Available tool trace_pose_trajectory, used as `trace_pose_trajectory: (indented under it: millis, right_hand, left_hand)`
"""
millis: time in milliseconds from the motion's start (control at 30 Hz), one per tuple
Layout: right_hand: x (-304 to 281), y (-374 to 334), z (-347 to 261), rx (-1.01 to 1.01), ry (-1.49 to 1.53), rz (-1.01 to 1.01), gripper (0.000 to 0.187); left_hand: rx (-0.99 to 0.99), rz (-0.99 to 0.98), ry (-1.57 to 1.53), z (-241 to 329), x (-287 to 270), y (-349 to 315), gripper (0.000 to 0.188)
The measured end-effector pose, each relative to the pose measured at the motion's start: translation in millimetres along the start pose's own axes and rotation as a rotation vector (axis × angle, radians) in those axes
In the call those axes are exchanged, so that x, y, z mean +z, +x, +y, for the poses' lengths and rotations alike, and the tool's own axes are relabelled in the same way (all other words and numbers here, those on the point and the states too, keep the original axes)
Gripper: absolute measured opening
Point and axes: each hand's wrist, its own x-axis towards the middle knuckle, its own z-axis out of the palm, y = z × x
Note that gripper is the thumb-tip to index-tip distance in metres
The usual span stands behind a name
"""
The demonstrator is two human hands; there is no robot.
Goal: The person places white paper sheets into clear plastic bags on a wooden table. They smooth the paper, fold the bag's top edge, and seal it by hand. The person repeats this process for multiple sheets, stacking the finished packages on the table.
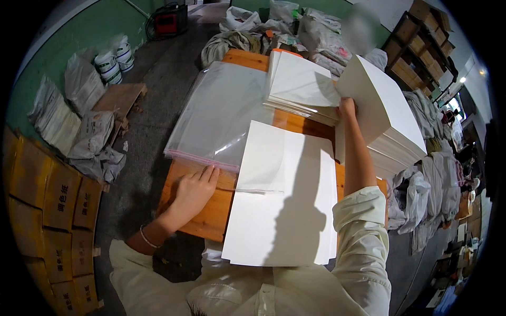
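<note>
My left hand (195, 190) rests with its fingers stretched out at the near edge of a pile of clear plastic bags (219, 113), fingertips touching their pinkish edge strip. My right hand (347, 107) is closed at the left edge of a tall stack of white paper sheets (373, 105); the top part of that stack stands tilted up, and the fingertips are partly hidden. In front of me lies a pile of large white sheets (311, 210), crossed by a dark shadow. A smaller pale sheet (262, 163) lies on its upper left part.
The orange wooden table (203, 216) carries all of this, with another stack of white packs (300, 79) at its far side. Cartons (58, 210) stand at the left, near grey sacks (95, 137) and white buckets (108, 67). More bags (327, 34) lie beyond the table.
</note>
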Motion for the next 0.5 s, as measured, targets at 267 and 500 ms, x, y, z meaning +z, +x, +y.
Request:
trace_pose_trajectory:
  millis: [267,500]
  right_hand:
    - [12,-39,-27,-0.210,-0.304,-0.194,0.016]
    - [17,-49,-34,-0.013,-0.294,-0.211,0.016]
  left_hand:
    - [-0.114,-0.198,0.071,0,-23,-41,0.045]
    - [-0.184,-0.139,0.102,3,-24,-56,0.046]
